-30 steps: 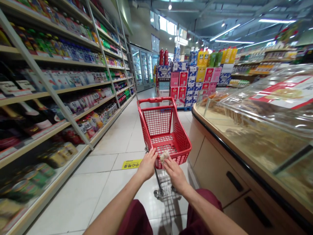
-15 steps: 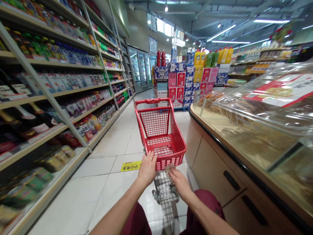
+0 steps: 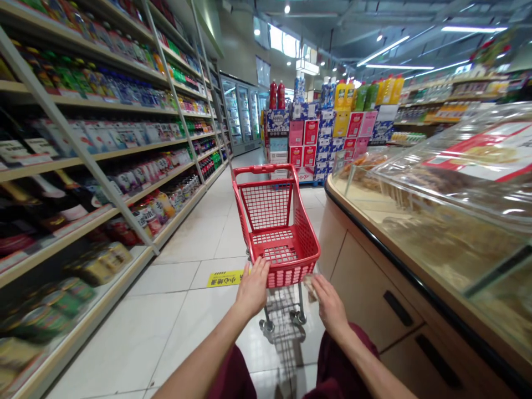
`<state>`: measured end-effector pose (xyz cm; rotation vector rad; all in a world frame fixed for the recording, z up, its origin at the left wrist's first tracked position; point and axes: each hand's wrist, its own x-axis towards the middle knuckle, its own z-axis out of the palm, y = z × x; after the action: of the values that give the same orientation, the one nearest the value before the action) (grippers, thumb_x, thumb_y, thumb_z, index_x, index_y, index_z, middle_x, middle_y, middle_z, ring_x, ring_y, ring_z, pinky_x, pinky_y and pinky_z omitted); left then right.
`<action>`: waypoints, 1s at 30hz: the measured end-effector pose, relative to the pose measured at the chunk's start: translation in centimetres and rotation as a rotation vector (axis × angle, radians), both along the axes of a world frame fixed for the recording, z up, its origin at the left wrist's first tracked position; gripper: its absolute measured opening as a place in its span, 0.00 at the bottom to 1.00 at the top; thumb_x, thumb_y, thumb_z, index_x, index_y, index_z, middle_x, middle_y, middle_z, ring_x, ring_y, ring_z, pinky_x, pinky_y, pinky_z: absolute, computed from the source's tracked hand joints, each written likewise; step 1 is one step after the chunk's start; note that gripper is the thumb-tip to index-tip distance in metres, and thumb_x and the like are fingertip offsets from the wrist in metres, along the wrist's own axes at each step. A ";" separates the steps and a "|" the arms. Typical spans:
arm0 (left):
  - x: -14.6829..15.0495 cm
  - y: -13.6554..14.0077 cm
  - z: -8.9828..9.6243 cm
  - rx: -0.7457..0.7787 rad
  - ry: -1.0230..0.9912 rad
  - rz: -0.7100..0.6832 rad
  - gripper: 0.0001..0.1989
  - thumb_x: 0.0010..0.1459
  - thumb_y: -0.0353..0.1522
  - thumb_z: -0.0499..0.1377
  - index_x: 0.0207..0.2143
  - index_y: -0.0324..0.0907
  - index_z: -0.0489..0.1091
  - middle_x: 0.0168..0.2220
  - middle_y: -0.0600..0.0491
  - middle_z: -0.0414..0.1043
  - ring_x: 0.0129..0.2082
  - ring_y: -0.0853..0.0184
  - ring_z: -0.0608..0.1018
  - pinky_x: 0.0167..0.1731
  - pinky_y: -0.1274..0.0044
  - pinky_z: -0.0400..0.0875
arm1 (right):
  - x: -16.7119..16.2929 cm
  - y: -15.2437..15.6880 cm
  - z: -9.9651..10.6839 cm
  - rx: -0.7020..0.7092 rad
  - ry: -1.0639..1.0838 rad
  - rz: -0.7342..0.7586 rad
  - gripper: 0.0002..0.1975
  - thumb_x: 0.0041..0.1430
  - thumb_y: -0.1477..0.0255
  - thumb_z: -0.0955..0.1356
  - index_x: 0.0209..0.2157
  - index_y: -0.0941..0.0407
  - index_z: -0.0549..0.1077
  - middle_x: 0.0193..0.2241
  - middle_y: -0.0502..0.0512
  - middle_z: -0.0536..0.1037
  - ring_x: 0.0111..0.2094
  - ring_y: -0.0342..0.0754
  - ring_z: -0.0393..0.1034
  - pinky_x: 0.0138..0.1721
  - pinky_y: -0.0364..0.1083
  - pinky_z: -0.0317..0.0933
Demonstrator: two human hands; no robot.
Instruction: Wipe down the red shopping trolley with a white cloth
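A small red plastic shopping cart (image 3: 305, 235) stands in front of me, its basket holding nothing and its near end facing me. My left hand (image 3: 253, 285) is closed over the near left corner of the basket rim, fingers lying together. Just off the near right corner, my right hand (image 3: 330, 302) pinches a crumpled greyish-beige cloth (image 3: 310, 284). The cloth is close to the basket's lower edge; I cannot tell if it touches. My right fingertips partly hide it. Below the basket, the metal legs and casters (image 3: 298, 317) rest on the floor.
Drink shelves (image 3: 137, 144) line the left side. A glass-edged counter (image 3: 353, 216) with clear packed food (image 3: 477, 160) stands close on my right. Stacked cartons (image 3: 310, 141) rise ahead, with fridges (image 3: 241, 113) beyond. A yellow floor sticker (image 3: 224, 278) lies left of the cart.
My right hand with the cloth has moved right, from under the basket's near edge to beyond its right corner. My left hand stays on the rim. The view has shifted slightly.
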<state>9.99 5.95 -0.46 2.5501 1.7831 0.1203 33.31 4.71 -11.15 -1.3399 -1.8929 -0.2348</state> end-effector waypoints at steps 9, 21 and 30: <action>-0.1 0.1 0.0 -0.008 -0.005 0.019 0.33 0.44 0.23 0.46 0.56 0.36 0.49 0.60 0.48 0.48 0.60 0.65 0.47 0.58 0.64 0.40 | -0.4 1.2 -0.3 0.019 0.015 -0.031 0.25 0.49 0.85 0.54 0.46 0.56 0.68 0.47 0.58 0.70 0.49 0.49 0.62 0.46 0.49 0.61; -0.3 0.0 0.6 -0.060 -0.028 0.014 0.32 0.46 0.23 0.45 0.56 0.37 0.49 0.60 0.48 0.47 0.60 0.64 0.46 0.57 0.62 0.39 | -4.4 -0.6 0.4 0.025 -0.029 0.156 0.23 0.51 0.84 0.57 0.48 0.56 0.66 0.46 0.60 0.70 0.50 0.49 0.61 0.46 0.51 0.62; -1.1 -0.2 0.4 -0.060 -0.061 0.045 0.31 0.46 0.22 0.45 0.56 0.39 0.49 0.60 0.49 0.47 0.60 0.65 0.45 0.57 0.62 0.41 | -9.6 -0.2 1.2 0.102 -0.074 0.249 0.19 0.55 0.83 0.57 0.47 0.58 0.67 0.45 0.61 0.71 0.52 0.49 0.59 0.48 0.53 0.60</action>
<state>8.89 5.71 -0.07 2.4392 1.7950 0.1413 23.67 4.52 -9.90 -1.0289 -2.0592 -0.2530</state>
